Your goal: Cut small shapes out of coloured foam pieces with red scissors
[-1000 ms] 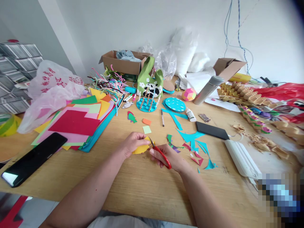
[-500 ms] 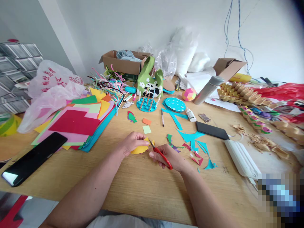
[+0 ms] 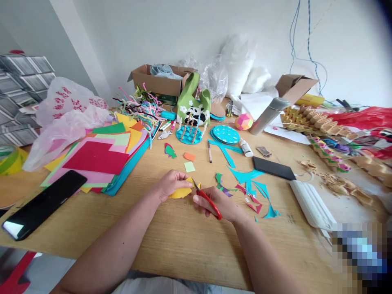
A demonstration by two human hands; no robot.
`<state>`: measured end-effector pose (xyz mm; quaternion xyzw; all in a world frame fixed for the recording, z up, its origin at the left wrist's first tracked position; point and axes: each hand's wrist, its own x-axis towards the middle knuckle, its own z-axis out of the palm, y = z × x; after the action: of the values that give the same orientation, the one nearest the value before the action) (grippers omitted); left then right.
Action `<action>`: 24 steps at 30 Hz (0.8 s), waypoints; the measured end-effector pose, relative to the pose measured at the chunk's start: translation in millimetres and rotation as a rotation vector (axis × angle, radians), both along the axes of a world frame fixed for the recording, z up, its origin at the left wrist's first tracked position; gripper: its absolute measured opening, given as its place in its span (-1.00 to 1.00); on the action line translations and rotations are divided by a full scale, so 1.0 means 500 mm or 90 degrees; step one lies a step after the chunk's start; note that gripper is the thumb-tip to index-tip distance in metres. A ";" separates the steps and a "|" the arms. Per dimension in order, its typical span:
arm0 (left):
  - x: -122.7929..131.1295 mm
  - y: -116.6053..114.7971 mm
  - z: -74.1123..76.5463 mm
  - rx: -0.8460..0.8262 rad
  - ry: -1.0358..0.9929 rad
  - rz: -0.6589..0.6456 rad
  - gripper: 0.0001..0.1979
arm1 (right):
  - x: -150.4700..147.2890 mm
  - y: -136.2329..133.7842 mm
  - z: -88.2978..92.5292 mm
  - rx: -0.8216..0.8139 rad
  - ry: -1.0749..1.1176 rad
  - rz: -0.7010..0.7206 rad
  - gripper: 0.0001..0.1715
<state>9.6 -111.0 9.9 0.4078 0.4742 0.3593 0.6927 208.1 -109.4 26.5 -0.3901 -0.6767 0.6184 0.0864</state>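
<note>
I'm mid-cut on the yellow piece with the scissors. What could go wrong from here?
1. The red scissors in the right hand have their tips close to the left hand, which pinches the yellow paper piece; a nick is possible.
2. The piece is small and bent in the grip, so the cut may wander or tear.
3. The black phone lies near the table edge, left of the left forearm; an elbow swing could drop it.
</note>
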 end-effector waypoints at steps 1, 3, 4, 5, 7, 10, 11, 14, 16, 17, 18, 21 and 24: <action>0.000 0.000 0.000 0.000 0.001 0.001 -0.68 | 0.000 0.000 0.000 0.001 -0.003 -0.002 -0.36; 0.000 0.000 0.000 0.001 0.003 0.003 -0.69 | 0.001 0.000 -0.001 0.001 -0.007 -0.004 -0.35; 0.000 0.000 0.000 0.002 0.003 0.002 -0.69 | 0.001 -0.001 -0.001 0.000 -0.010 -0.006 -0.35; 0.000 0.000 0.000 0.002 0.004 0.001 -0.69 | 0.001 -0.001 -0.002 0.001 -0.014 -0.007 -0.35; 0.000 0.001 0.000 0.001 0.004 -0.001 -0.69 | 0.001 -0.001 -0.004 0.001 -0.020 -0.010 -0.34; -0.001 0.001 -0.002 0.001 0.004 -0.003 -0.68 | 0.000 0.000 -0.006 -0.001 -0.028 -0.022 -0.33; -0.001 0.001 -0.003 0.003 0.003 -0.002 -0.68 | -0.001 0.000 -0.006 -0.003 -0.029 -0.026 -0.33; -0.002 0.002 -0.005 0.004 -0.001 -0.003 -0.68 | 0.000 0.001 -0.005 -0.005 -0.019 -0.022 -0.34; -0.002 0.002 -0.006 0.003 -0.002 -0.005 -0.69 | 0.001 0.001 -0.006 -0.003 -0.007 -0.017 -0.35; -0.002 0.002 -0.006 0.003 -0.002 -0.007 -0.69 | 0.001 0.001 -0.006 -0.002 -0.002 -0.015 -0.36; -0.002 0.002 -0.006 0.004 -0.003 -0.009 -0.69 | 0.002 0.000 -0.006 0.000 0.001 -0.014 -0.37; -0.002 0.002 -0.005 0.003 -0.006 -0.009 -0.69 | 0.002 -0.001 -0.007 0.002 0.005 -0.012 -0.37; -0.002 0.002 -0.005 0.006 -0.001 -0.003 -0.69 | 0.001 -0.001 -0.006 -0.002 0.002 -0.014 -0.36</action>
<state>8.6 -110.2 7.6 0.4121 0.4705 0.3602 0.6921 208.9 -109.8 23.4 -0.3965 -0.6715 0.6190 0.0936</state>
